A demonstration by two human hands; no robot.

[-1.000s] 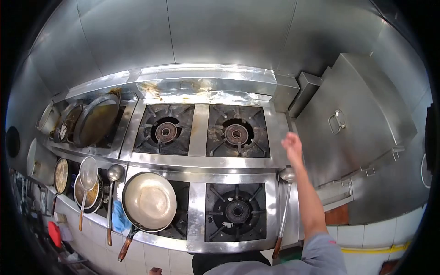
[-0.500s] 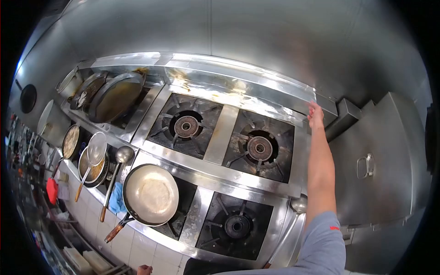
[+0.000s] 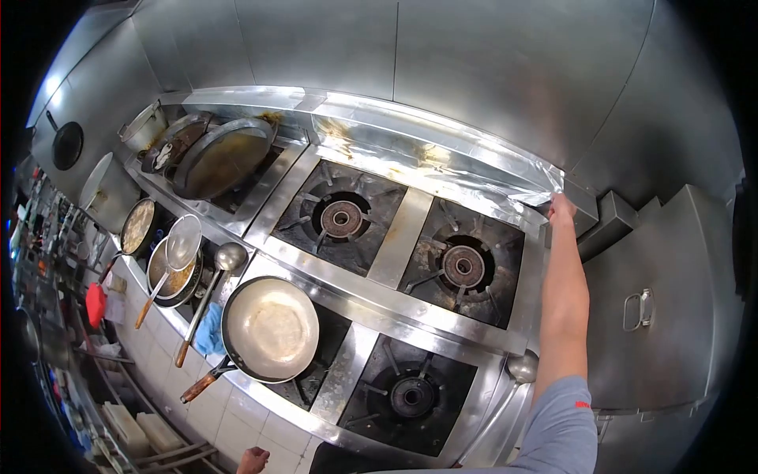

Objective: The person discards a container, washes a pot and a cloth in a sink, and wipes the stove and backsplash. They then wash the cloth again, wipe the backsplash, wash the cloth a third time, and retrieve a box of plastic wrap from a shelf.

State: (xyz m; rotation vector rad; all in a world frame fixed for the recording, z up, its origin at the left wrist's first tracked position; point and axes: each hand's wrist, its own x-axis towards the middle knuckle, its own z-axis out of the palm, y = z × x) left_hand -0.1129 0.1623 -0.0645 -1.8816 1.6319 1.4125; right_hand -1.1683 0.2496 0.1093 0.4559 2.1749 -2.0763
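Observation:
My right arm reaches to the far right corner of the stove. There my right hand (image 3: 561, 208) is closed on the end of a crinkled sheet of aluminium foil (image 3: 505, 199) that runs along the back ledge; the fingertips are partly hidden. My left hand (image 3: 254, 460) hangs low at the bottom edge, fingers curled, with nothing seen in it. Nearest to my right hand is the back right burner (image 3: 463, 267). A wide frying pan (image 3: 271, 330) with a wooden handle rests over the front left burner.
A ladle (image 3: 522, 368) lies beside my right arm, left of a steel cabinet (image 3: 671, 308). Another ladle (image 3: 230, 257), a strainer (image 3: 184, 241), a blue cloth (image 3: 209, 330) and a large dark wok (image 3: 225, 162) sit to the left. The front right burner (image 3: 411, 395) has dark grates.
My right hand has closed on the foil end, and the foil now looks more rumpled there. The view has shifted slightly. My left hand shows a little more at the bottom.

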